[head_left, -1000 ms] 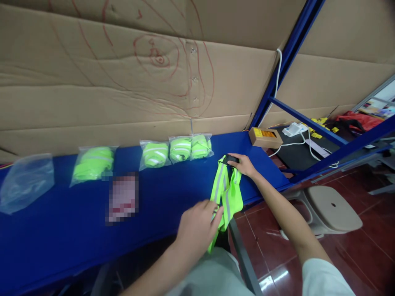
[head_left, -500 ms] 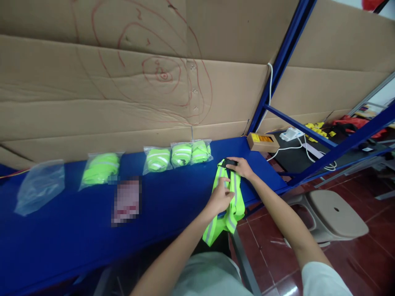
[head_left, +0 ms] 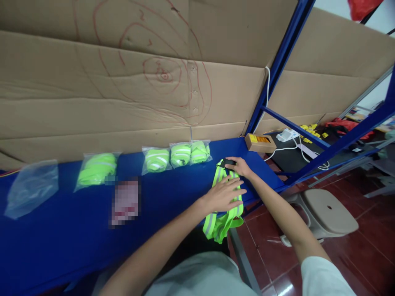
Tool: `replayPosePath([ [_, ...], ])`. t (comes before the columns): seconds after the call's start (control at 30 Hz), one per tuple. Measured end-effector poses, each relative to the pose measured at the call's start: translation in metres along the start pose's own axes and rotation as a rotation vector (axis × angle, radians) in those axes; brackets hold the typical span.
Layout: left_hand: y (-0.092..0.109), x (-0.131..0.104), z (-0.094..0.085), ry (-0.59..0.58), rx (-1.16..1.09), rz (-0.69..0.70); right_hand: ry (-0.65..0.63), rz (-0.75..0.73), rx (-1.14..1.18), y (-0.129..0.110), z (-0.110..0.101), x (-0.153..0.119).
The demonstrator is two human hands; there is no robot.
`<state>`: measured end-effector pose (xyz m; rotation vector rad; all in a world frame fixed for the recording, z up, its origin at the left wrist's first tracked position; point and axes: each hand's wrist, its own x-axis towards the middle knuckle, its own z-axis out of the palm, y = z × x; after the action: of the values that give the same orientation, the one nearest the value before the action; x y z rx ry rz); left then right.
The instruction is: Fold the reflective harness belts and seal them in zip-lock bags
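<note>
A neon-yellow reflective harness (head_left: 210,224) with silver stripes lies over the table's front edge, its lower loops hanging down. At its upper end is a black buckle (head_left: 227,163), partly covered by fingers. My right hand (head_left: 240,166) is closed on that buckle end, pressing it at the tabletop. Across the middle of the straps my left hand (head_left: 224,195) lies with its fingers spread, palm down and holding nothing. Behind the hands, two bagged folded harnesses (head_left: 180,155) sit side by side, with another bagged one (head_left: 156,160) to their left.
Farther left on the blue table (head_left: 83,222) are another bagged harness (head_left: 98,169), an empty clear bag (head_left: 32,187) and a blurred-out item (head_left: 125,203). A small cardboard box (head_left: 261,143) stands by the blue frame post (head_left: 279,61). A beige stool (head_left: 330,211) is at right.
My left hand has opened from curled fingers and spread flat over the straps. The hanging loops have shifted and bunched. My right hand stays at the buckle. The view has moved slightly.
</note>
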<state>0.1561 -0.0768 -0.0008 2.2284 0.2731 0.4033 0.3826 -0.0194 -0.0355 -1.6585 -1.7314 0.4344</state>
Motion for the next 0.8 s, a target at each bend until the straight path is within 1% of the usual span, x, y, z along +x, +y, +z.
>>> replayPosePath([
  [0.03,-0.011,0.005,-0.001,-0.041,0.075,0.029,-0.004,-0.011,-0.012,-0.003,-0.002,0.001],
  [0.1,-0.028,0.008,0.002,-0.083,0.146,0.049,-0.013,-0.045,-0.037,-0.009,-0.006,0.002],
  [0.2,-0.040,0.005,0.013,-0.106,0.202,0.067,-0.027,-0.120,-0.082,-0.018,-0.009,0.000],
  [0.3,-0.039,0.000,0.021,-0.104,0.283,0.112,-0.033,-0.185,-0.143,-0.024,-0.005,-0.009],
  [0.43,-0.038,-0.001,0.025,-0.078,0.281,0.160,-0.052,-0.266,-0.198,-0.026,0.002,-0.029],
  [0.5,-0.039,-0.002,0.026,-0.063,0.274,0.176,-0.116,-0.330,-0.204,-0.027,0.002,-0.039],
  [0.6,-0.039,-0.002,0.027,-0.046,0.262,0.182,-0.247,-0.404,-0.204,-0.028,-0.006,-0.048],
  [0.7,-0.039,-0.002,0.026,-0.066,0.255,0.169,-0.327,-0.414,-0.205,-0.028,-0.014,-0.052],
  [0.8,-0.037,-0.004,0.027,-0.107,0.263,0.145,-0.346,-0.387,-0.208,-0.026,-0.016,-0.050],
])
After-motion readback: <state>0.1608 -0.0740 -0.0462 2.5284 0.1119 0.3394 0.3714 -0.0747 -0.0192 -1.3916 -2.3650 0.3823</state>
